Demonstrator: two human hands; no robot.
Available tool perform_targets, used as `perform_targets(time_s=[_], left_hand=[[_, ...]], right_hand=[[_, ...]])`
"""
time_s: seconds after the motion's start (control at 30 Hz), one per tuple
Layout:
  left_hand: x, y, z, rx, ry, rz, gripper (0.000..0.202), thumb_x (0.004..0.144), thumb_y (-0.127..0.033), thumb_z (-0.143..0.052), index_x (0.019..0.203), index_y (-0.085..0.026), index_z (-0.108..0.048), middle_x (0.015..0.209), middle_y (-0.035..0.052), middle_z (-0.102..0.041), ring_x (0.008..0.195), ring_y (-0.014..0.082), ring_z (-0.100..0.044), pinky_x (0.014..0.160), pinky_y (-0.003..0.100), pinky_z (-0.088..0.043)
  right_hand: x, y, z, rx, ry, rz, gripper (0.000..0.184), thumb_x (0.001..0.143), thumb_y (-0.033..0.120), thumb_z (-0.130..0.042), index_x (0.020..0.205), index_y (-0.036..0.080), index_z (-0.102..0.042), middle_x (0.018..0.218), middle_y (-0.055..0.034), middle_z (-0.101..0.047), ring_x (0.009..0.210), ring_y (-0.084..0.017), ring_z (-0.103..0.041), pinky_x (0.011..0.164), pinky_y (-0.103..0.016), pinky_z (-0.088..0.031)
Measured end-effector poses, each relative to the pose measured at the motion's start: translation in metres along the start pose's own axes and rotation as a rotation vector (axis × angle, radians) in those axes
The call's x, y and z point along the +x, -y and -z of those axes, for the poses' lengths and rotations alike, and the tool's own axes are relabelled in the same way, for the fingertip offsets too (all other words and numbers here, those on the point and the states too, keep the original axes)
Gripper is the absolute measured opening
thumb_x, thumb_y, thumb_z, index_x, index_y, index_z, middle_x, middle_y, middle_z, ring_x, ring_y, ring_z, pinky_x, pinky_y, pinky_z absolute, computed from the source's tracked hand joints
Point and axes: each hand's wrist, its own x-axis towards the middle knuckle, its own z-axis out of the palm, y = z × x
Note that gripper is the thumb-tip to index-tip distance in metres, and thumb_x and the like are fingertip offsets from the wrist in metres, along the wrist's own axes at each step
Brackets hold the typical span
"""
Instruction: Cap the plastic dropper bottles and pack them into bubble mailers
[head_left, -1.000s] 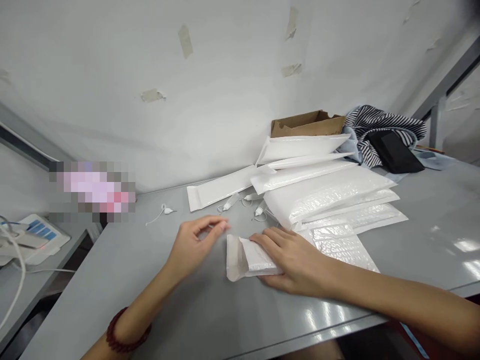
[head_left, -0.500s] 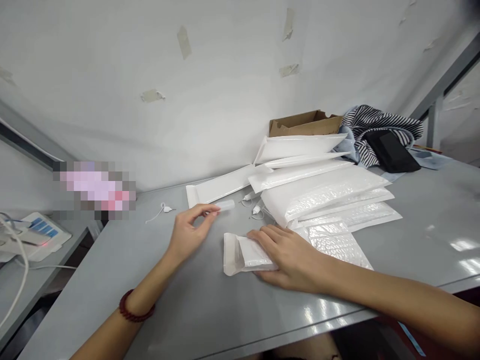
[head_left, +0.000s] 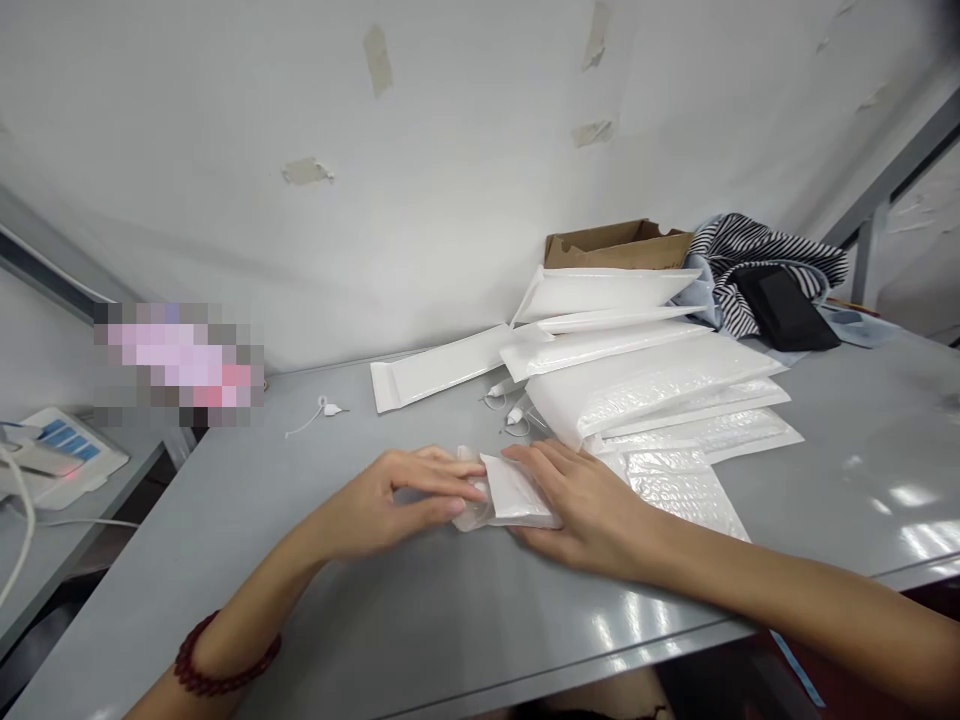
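A small white bubble mailer (head_left: 521,492) lies on the grey table with its flap end toward the left. My right hand (head_left: 581,510) rests over it, thumb in front and fingers on top, gripping it. At the mailer's mouth is my left hand (head_left: 409,498), its thumb and fingers closed around a clear plastic tube (head_left: 481,490) that is mostly hidden there. Beyond the left hand lies a small white item with a looped cord (head_left: 330,408). More white corded items (head_left: 517,412) lie beside the stacked mailers.
A pile of white bubble mailers (head_left: 660,375) stands at right, with a longer white mailer (head_left: 442,368) behind. An open cardboard box (head_left: 619,247), striped cloth (head_left: 780,245) and black flat object (head_left: 787,310) are at the back. A white device with cables (head_left: 79,455) sits far left.
My left hand has moved down and toward the right, bringing the clear tube from above the table to the mailer's mouth. My right hand keeps its grip on the mailer.
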Motion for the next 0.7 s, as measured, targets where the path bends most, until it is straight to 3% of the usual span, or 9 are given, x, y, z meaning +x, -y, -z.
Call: perform_targets(time_s=[0.13, 0.2, 0.33, 0.43, 0.57, 0.7], left_hand=[[0.0, 0.0, 0.001, 0.032, -0.21, 0.196, 0.018, 0.082, -0.034, -0.061, 0.084, -0.021, -0.073, 0.082, 0.0011, -0.071, 0.077, 0.0157, -0.061, 0.069, 0.023, -0.045], [0.001, -0.002, -0.007, 0.111, -0.171, 0.214, 0.017, 0.082, -0.03, -0.059, 0.077, -0.019, -0.071, 0.073, -0.0004, -0.068, 0.067, 0.0131, -0.056, 0.061, 0.022, -0.041], [0.004, -0.006, -0.031, 0.287, -0.083, 0.044, 0.028, 0.086, -0.016, -0.046, 0.062, -0.016, -0.06, 0.059, -0.0029, -0.054, 0.057, 0.0093, -0.044, 0.057, 0.021, -0.033], [0.004, -0.007, -0.042, 0.294, -0.017, -0.065, 0.028, 0.084, -0.008, -0.04, 0.06, -0.016, -0.05, 0.064, -0.0017, -0.054, 0.063, 0.0108, -0.045, 0.062, 0.022, -0.036], [0.004, -0.009, -0.045, 0.249, 0.063, -0.129, 0.024, 0.079, -0.001, -0.037, 0.071, -0.017, -0.053, 0.083, 0.002, -0.061, 0.086, 0.0155, -0.052, 0.078, 0.025, -0.041], [0.0, -0.015, -0.036, 0.227, 0.11, -0.064, 0.026, 0.084, -0.008, -0.037, 0.07, -0.017, -0.056, 0.08, 0.0016, -0.062, 0.077, 0.0141, -0.053, 0.072, 0.025, -0.042]], right_hand=[[0.0, 0.0, -0.001, 0.001, -0.01, 0.005, 0.045, 0.081, 0.03, -0.057, 0.12, 0.014, -0.043, 0.106, -0.0122, -0.058, 0.095, -0.026, -0.055, 0.078, -0.042, -0.047], [0.0, 0.0, -0.001, 0.001, -0.012, 0.002, 0.045, 0.08, 0.029, -0.057, 0.12, 0.014, -0.043, 0.105, -0.0116, -0.058, 0.094, -0.026, -0.055, 0.078, -0.042, -0.047], [0.001, 0.0, -0.002, 0.004, 0.011, 0.014, 0.046, 0.078, 0.026, -0.057, 0.12, 0.013, -0.042, 0.105, -0.0118, -0.058, 0.095, -0.026, -0.055, 0.078, -0.042, -0.047], [0.002, 0.0, -0.002, 0.001, 0.048, 0.068, 0.05, 0.076, 0.026, -0.059, 0.122, 0.012, -0.042, 0.105, -0.0123, -0.058, 0.096, -0.026, -0.054, 0.08, -0.042, -0.047], [0.002, 0.0, -0.002, -0.035, 0.063, 0.126, 0.055, 0.074, 0.023, -0.061, 0.124, 0.01, -0.042, 0.105, -0.0128, -0.057, 0.096, -0.027, -0.053, 0.084, -0.045, -0.045], [0.001, 0.0, -0.004, -0.009, 0.045, 0.107, 0.053, 0.075, 0.023, -0.061, 0.123, 0.011, -0.042, 0.104, -0.0123, -0.057, 0.094, -0.026, -0.053, 0.082, -0.044, -0.046]])
